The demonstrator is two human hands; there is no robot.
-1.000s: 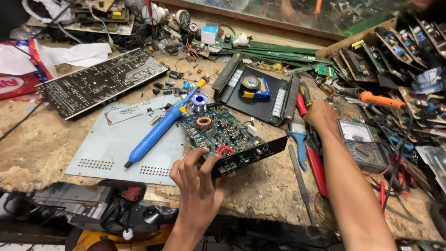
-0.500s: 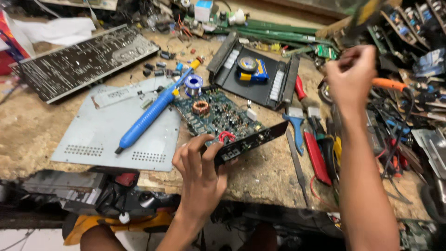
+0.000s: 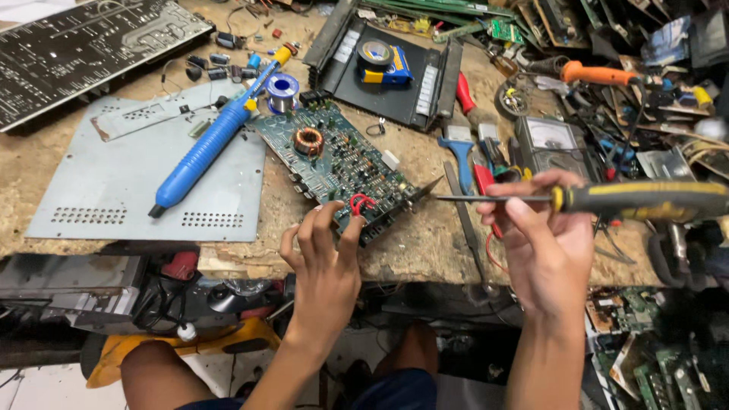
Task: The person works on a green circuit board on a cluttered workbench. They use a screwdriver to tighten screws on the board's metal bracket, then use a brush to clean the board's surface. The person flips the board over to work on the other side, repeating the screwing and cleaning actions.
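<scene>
Circuit board (image 3: pixel 338 168) lies near the table's front edge, steadied by the left hand (image 3: pixel 325 258) with open fingers touching its near end by a red wire loop. The right hand (image 3: pixel 543 243), which a second ago was reaching among the tools at the right, now has its fingers closed around a yellow-handled screwdriver (image 3: pixel 600 199), tip pointing at the board's corner, so tool work on the board looks imminent. The worn wooden table (image 3: pixel 410 243) is crowded: a blue desoldering pump (image 3: pixel 203 149) on a grey plate (image 3: pixel 114 182), solder spool (image 3: pixel 282 87), meter (image 3: pixel 548 142).

Black circuit board (image 3: pixel 83 49): cut off at left and top edges. Screwdriver (image 3: pixel 607 199): handle end blurred. Right-side clutter: parts indistinguishable.
</scene>
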